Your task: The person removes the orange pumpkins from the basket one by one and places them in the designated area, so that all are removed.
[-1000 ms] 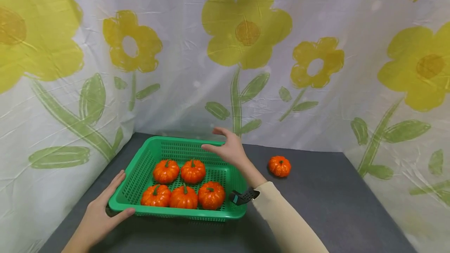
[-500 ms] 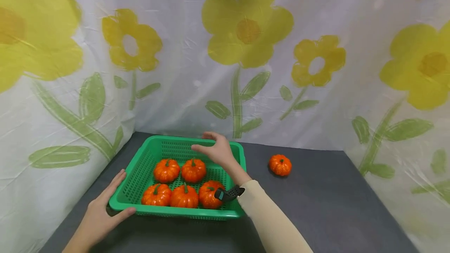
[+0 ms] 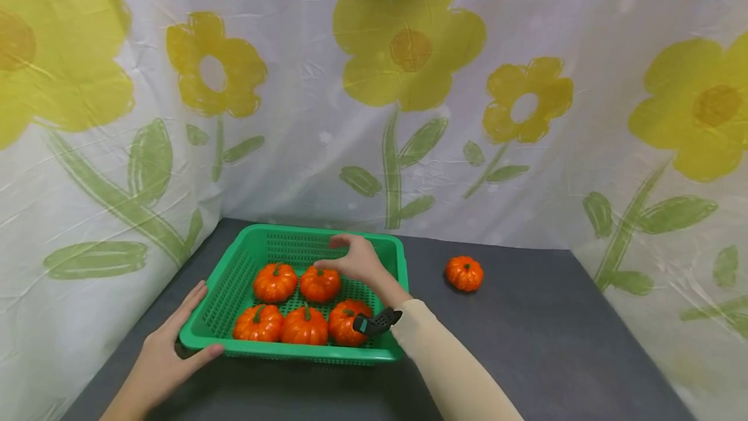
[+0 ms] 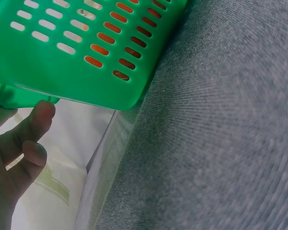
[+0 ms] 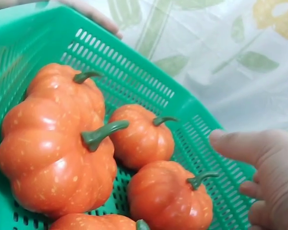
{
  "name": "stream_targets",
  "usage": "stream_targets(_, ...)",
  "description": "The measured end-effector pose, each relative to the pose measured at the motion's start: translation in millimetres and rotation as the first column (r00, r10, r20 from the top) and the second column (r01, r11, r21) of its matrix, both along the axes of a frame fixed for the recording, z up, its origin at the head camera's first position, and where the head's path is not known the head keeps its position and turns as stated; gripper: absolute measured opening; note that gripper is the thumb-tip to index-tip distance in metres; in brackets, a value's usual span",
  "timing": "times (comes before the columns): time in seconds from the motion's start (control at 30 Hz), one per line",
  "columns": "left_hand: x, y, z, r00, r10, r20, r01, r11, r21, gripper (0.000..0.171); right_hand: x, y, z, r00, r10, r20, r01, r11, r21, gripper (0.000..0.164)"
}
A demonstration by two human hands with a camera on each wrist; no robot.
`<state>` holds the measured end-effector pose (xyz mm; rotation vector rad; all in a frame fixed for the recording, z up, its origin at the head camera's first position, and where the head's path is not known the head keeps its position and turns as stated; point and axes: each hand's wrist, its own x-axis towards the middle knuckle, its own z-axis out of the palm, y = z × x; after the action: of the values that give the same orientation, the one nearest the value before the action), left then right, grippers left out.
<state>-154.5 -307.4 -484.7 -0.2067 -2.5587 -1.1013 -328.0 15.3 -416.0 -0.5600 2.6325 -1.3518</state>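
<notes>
A green slotted plastic basket [image 3: 274,347] holds several orange pumpkins, two at the back and a row of three in front. My left hand [image 3: 159,359] rests at its front left corner, thumb along the front rim and straight fingers along the left side. In the left wrist view its fingertips [image 4: 42,112] lie right at the rim. Over the basket reaches my right hand [image 3: 358,260], thumb and fingers spread apart with nothing between them. Its thumb tip overlaps the back right pumpkin [image 3: 318,288] in the head view; the right wrist view shows a pumpkin [image 5: 170,196] beside that hand.
One more pumpkin [image 3: 464,274] sits on the dark grey table [image 3: 526,330], right of the basket. A white curtain [image 3: 304,148] printed with yellow flowers hangs behind and on both sides. A black watch band [image 3: 376,321] is on the right wrist.
My right hand has moved left and down, from over the basket's back right rim to close over the back right pumpkin. The left hand has stayed at the corner.
</notes>
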Motion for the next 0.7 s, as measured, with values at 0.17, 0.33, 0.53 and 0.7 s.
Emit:
stream_targets(0.17,-0.5,0.3,0.6,1.0,-0.004,-0.006,0.004,1.0,0.007,0.102,-1.0,-0.7,-3.9,0.999,0.047,0.005,-0.047,0.992,0.116,0.069)
stream_targets(0.33,-0.5,0.8,1.3,1.0,-0.004,0.0,0.004,1.0,0.004,0.101,-1.3,-1.6,-6.9,0.997,0.077,0.019,-0.079,0.975,0.206,0.072)
stream_targets(0.53,-1.6,0.4,1.6,1.0,-0.005,0.001,0.005,1.0,0.006,0.102,-0.5,-2.3,-9.2,0.994,0.093,0.058,-0.106,0.954,0.281,0.078)
stream_targets(0.7,-1.5,-0.2,0.3,1.0,-0.006,0.004,0.006,1.0,0.01,0.102,-2.4,-3.2,-11.9,0.991,0.12,0.056,-0.132,0.937,0.324,0.078)
